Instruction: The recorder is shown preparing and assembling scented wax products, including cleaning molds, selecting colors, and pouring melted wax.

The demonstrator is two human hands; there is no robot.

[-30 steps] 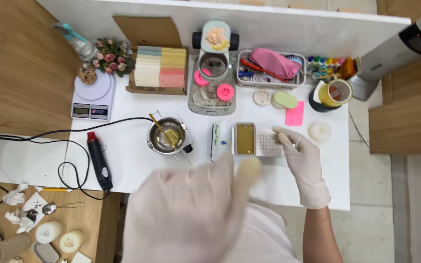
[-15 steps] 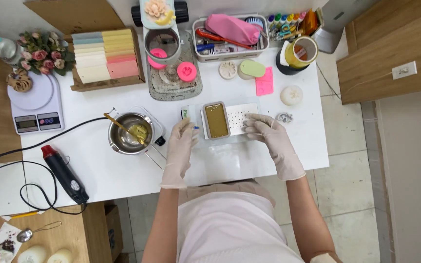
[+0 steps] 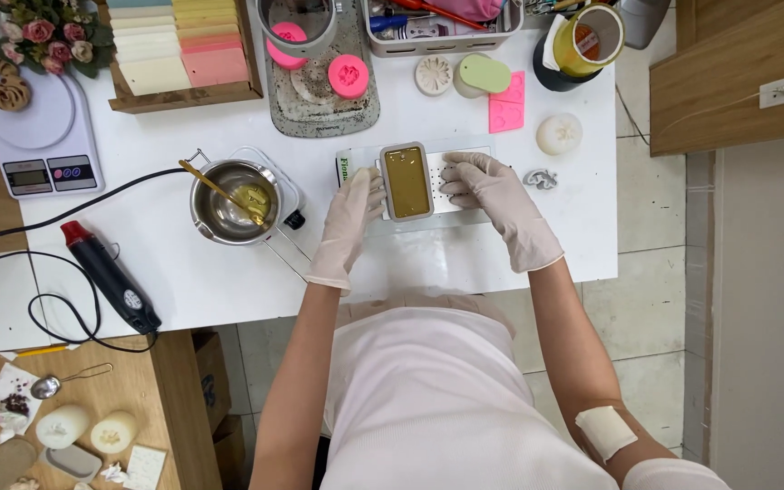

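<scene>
A white kitchen scale (image 3: 34, 136) sits at the bench's left edge, with a small grey rectangular screen (image 3: 26, 169) on its front strip, beside round coloured buttons. A narrow white box (image 3: 347, 169) with green print lies mid-bench, just left of the filled mould, touching the left hand (image 3: 348, 222). The black heat gun (image 3: 111, 277) at lower left carries a small pale label (image 3: 132, 299) on its handle.

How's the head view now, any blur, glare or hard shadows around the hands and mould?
Head view: sharp, no motion blur on left hand or right hand; light even and soft, faint shadows only; mild sheen on the metal pot; gold-filled mould reads clearly.
</scene>
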